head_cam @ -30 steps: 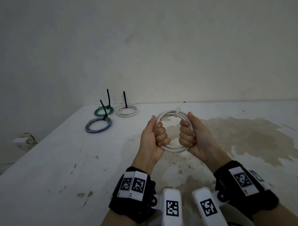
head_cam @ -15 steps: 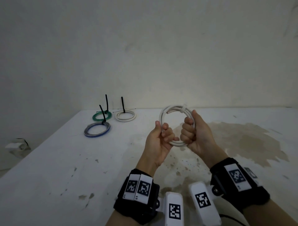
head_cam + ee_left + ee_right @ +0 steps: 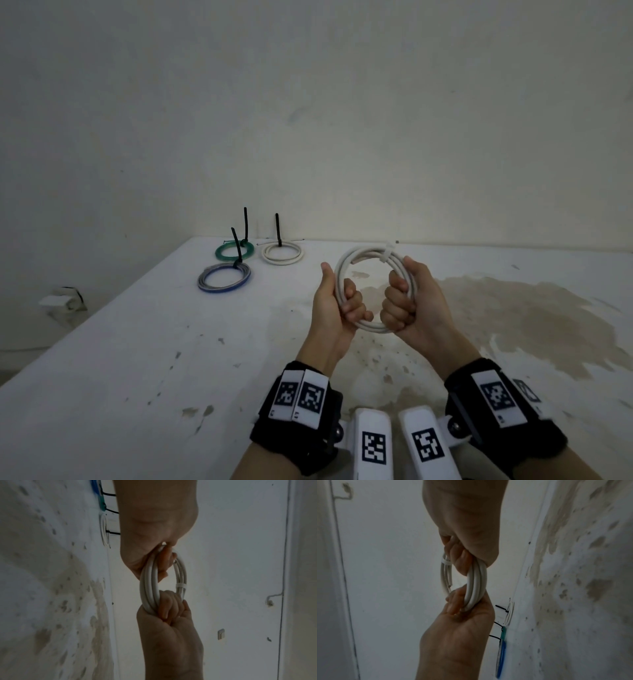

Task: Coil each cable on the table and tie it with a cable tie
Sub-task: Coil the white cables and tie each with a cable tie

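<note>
A white cable coil [image 3: 368, 253] is held upright above the table, with a white tie [image 3: 387, 255] wrapped round its top. My left hand [image 3: 337, 301] grips the coil's left side, fingers curled through the ring and thumb pointing up. My right hand [image 3: 411, 301] grips the right side in a fist. In the left wrist view the coil [image 3: 148, 588] spans from the left hand [image 3: 154, 527] to the right hand [image 3: 171, 628]. The right wrist view shows the coil [image 3: 476, 582] and tie [image 3: 445, 562] between the right hand [image 3: 467, 527] and the left hand [image 3: 458, 635].
Three tied coils lie at the table's far left corner: blue-grey [image 3: 224, 277], green [image 3: 235, 251] and white [image 3: 282, 255], each with a black tie tail standing up. The white table [image 3: 137, 359] is stained brown at right [image 3: 513, 308]. A wall stands behind.
Both hands keep hold of the white coil. It tilted and rose slightly half a second ago; now it sits level again, with the left hand gripping higher on its left side.
</note>
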